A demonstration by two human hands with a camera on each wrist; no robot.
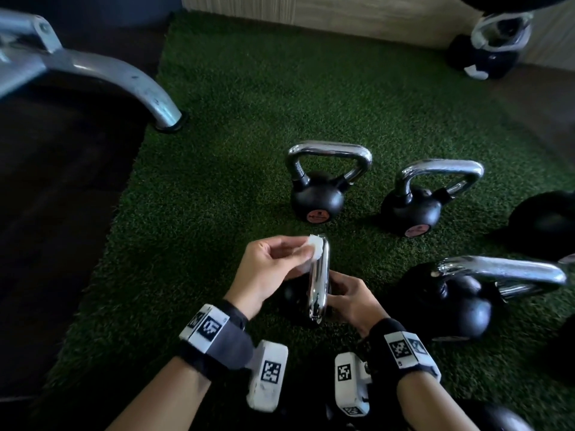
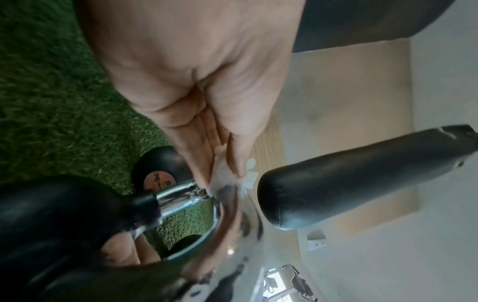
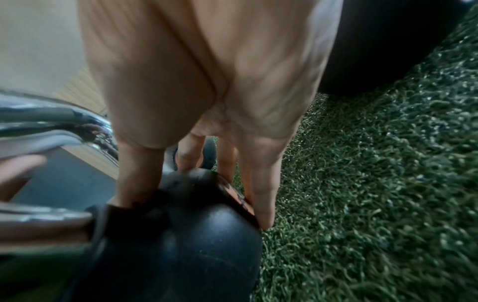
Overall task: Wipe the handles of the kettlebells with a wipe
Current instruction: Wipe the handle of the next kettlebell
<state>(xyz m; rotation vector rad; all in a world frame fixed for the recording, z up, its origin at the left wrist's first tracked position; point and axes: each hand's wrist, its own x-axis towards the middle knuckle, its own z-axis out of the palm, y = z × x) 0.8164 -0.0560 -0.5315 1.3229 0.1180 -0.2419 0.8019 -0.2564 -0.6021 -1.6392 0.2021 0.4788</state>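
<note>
The nearest kettlebell (image 1: 292,297) stands on green turf, its chrome handle (image 1: 318,276) pointing away from me. My left hand (image 1: 298,253) pinches a small white wipe (image 1: 315,246) against the handle's far end. The left wrist view shows the same wipe (image 2: 225,173) under my fingertips (image 2: 232,155) on the handle (image 2: 178,197). My right hand (image 1: 339,290) grips the kettlebell from the right, below the handle. In the right wrist view its fingers (image 3: 261,194) and thumb reach down around the black ball (image 3: 181,245). Most of the ball is hidden in the head view.
Two more kettlebells (image 1: 317,199) (image 1: 410,213) stand farther back and a larger one (image 1: 460,306) lies close on the right. A grey machine leg (image 1: 124,79) rests on the turf's left edge. A black padded roller (image 2: 336,183) hangs nearby.
</note>
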